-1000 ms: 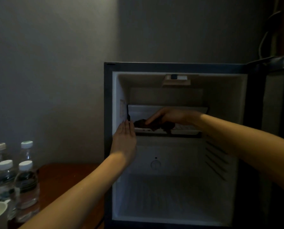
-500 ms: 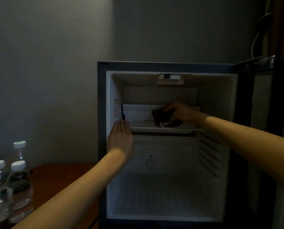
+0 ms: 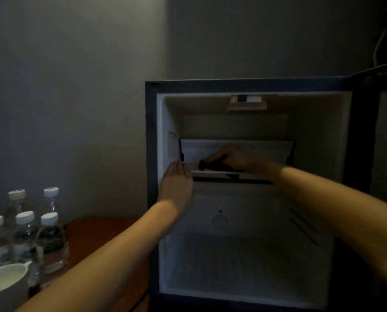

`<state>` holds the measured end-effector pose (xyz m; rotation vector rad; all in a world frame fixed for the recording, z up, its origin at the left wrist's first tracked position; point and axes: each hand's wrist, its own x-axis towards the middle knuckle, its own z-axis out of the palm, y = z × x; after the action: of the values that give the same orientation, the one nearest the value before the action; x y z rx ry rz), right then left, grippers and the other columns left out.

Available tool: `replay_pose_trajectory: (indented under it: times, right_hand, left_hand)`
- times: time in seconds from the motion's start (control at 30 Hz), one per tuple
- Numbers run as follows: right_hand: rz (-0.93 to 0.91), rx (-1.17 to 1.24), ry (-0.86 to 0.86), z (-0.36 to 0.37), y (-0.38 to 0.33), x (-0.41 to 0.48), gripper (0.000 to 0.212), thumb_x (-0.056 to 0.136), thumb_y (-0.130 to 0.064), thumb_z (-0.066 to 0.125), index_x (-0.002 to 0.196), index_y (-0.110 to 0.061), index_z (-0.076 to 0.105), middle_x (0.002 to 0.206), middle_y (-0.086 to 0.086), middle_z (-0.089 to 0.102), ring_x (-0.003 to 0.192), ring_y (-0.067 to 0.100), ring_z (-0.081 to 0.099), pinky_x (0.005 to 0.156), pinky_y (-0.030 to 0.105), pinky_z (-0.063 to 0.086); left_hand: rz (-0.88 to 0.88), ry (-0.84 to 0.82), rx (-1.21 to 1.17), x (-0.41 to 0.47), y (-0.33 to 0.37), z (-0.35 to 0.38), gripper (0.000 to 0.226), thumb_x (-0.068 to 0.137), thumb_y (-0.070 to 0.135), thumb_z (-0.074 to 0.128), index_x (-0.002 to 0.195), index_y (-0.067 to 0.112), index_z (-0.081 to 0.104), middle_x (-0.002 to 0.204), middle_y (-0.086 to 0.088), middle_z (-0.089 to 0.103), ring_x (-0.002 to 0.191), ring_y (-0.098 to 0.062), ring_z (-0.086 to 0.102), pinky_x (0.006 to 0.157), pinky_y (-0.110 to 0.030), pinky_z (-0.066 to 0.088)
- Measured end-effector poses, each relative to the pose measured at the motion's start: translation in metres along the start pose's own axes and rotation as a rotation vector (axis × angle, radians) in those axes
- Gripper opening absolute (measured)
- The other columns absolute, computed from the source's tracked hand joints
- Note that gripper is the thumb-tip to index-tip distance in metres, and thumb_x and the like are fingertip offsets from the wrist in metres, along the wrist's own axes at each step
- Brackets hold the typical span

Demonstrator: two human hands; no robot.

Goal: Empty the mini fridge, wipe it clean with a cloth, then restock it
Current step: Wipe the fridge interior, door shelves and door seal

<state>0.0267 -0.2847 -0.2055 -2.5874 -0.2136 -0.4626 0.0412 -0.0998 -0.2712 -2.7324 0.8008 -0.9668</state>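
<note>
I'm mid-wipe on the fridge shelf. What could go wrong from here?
1. The right hand holds the cloth on the shelf while the left hand braces only its left corner; hard pressure might dislodge it.
2. The left forearm passes close to the bottles and cup; pulling back carelessly could knock them.

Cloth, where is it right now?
In the head view, the cloth lies on the fridge's shelf, left of centre, under the right hand and just right of the left hand.
</note>
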Motion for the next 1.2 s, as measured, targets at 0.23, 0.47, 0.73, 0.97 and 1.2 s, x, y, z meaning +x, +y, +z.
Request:
replay_pose_trajectory:
  times: [0.23,0.47,0.73,0.97,1.2]
  right_hand:
    - [0.057,-0.093,0.002,-0.069,0.007,-0.019,0.038,0.091,0.012,0.046,0.119,-0.006,0.065,0.119,0.012,0.066,0.109,0.022,0.063,0.096,0.027,0.049]
    - [0.112,-0.229,-0.033,-0.042,0.053,-0.043,0.038,0.094,0.005,0.052,0.13,-0.005,0.058,0.136,0.011,0.055,0.126,0.024,0.052,0.114,0.037,0.032]
    - [0.333,-0.355,0.027,-0.091,0.021,-0.067,0.031,0.095,-0.004,0.052,0.123,-0.009,0.064,0.124,0.008,0.063,0.109,0.027,0.061,0.098,0.036,0.048]
    - [0.393,-0.675,0.113,-0.056,0.044,-0.097,0.035,0.099,-0.009,0.043,0.13,-0.011,0.059,0.136,0.013,0.055,0.121,0.03,0.053,0.095,0.03,0.041]
    - [0.455,0.86,0.605,-0.069,-0.035,-0.102,0.032,0.1,-0.009,0.046,0.127,0.004,0.055,0.092,0.016,0.065,0.067,0.019,0.056,0.073,0.024,0.049]
  left_hand:
    - [0.0,0.011,-0.022,-0.001,-0.001,0.001,0.072,0.098,0.022,0.042,0.15,-0.006,0.0,0.159,-0.023,0.006,0.147,-0.03,0.013,0.119,-0.032,0.002]
    - [-0.031,0.057,-0.025,-0.003,0.003,0.001,0.072,0.097,0.027,0.043,0.15,-0.005,0.006,0.158,-0.021,0.015,0.146,-0.029,0.017,0.119,-0.032,0.004]
    - [-0.045,0.068,-0.016,-0.004,0.003,-0.002,0.073,0.097,0.027,0.045,0.151,-0.003,0.006,0.158,-0.02,0.014,0.146,-0.028,0.018,0.118,-0.03,0.005]
    - [-0.039,0.044,-0.043,-0.002,0.003,0.002,0.071,0.099,0.027,0.039,0.151,-0.004,0.002,0.159,-0.02,0.009,0.147,-0.028,0.014,0.119,-0.031,0.004]
    - [0.312,0.627,-0.29,-0.008,-0.031,-0.038,0.044,0.077,0.009,0.047,0.116,0.005,0.067,0.121,-0.017,0.065,0.107,-0.031,0.065,0.084,-0.039,0.055]
